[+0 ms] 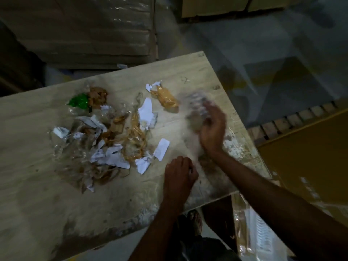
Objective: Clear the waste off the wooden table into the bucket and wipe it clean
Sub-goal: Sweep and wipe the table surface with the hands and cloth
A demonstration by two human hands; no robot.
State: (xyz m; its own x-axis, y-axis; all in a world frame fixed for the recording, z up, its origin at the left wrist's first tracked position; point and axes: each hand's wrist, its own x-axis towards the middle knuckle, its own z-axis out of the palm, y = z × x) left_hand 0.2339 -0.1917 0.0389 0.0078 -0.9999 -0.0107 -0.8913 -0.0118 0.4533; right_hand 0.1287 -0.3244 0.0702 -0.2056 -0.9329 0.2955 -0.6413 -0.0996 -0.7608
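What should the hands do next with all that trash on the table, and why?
Probably carry off the blurry clear wrapper that the right hand seems to hold. No bucket shows, so where it goes is unclear. The left hand rests curled on the wooden table, beside the paper and plastic scraps still waiting.

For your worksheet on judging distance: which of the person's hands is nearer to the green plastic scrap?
Left. The left hand rests on the table below and right of the green plastic scrap; the right hand is farther right, near the table's edge.
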